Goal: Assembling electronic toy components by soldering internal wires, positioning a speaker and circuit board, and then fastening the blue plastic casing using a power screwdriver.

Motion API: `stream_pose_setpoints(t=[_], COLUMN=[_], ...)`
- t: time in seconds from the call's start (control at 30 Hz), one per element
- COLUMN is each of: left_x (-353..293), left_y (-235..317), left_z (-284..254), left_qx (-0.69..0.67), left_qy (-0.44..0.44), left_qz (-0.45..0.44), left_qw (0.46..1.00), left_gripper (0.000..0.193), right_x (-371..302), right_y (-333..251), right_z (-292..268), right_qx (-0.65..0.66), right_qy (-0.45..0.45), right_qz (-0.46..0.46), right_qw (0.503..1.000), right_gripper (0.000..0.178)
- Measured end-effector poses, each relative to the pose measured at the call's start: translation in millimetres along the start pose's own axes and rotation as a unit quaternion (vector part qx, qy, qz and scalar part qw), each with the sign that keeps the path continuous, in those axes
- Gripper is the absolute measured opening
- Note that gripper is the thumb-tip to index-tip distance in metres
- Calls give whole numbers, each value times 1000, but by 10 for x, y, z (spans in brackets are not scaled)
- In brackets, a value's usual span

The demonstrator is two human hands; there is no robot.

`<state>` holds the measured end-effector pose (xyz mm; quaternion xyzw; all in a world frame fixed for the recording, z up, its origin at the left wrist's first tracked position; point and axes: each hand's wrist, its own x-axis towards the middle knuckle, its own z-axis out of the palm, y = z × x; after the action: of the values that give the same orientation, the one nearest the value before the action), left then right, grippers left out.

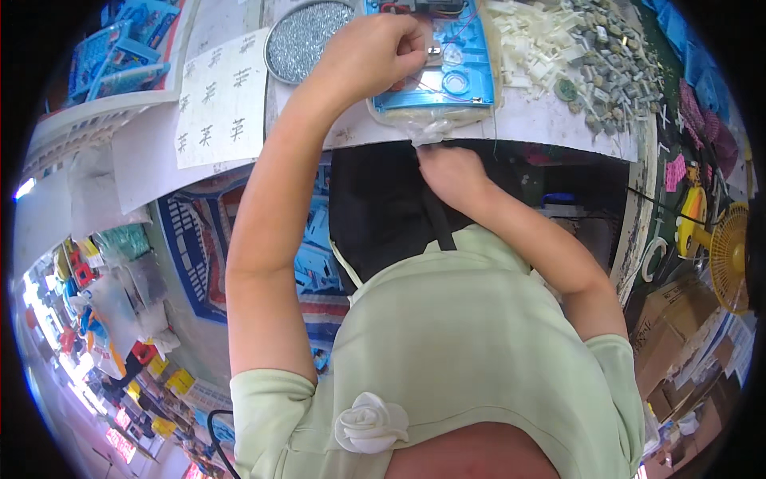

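Left hand [375,52]: fingers together at metal part [435,53]; advise steadying casing [475,69] throughout. Right hand [456,177] at plastic [429,132]; cannot tell fingers' grip.

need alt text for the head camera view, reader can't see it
A person's left hand bends over an open blue plastic casing with wires, while the right hand is at the near edge of the worktable. Nearby are a round dish of silvery pieces and piles of white parts and grey parts.
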<state>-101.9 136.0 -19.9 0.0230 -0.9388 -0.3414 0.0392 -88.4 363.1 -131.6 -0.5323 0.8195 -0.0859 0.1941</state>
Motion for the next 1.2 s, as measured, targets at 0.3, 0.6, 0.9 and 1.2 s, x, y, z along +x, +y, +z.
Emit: stream_pose_setpoints(t=[0.3, 0.6, 0.9, 1.2], left_x=[57, 60, -301, -272], left_y=[202, 211, 201, 312], left_z=[156, 266, 375, 401], left_qx=[4, -21, 80, 26], left_qy=[154, 115, 189, 193], left_qz=[32, 45, 153, 31], left_qw=[988, 992, 967, 980], left_gripper=[24, 17, 18, 11], right_x=[368, -8, 51, 57], right_y=[-211, -106, -16, 43], right_z=[109, -162, -104, 34], right_qx=[-45, 32, 69, 82], right_qy=[-82, -173, -190, -143], right_qz=[11, -53, -82, -92], right_qw=[996, 983, 976, 982], right_gripper=[21, 13, 22, 17])
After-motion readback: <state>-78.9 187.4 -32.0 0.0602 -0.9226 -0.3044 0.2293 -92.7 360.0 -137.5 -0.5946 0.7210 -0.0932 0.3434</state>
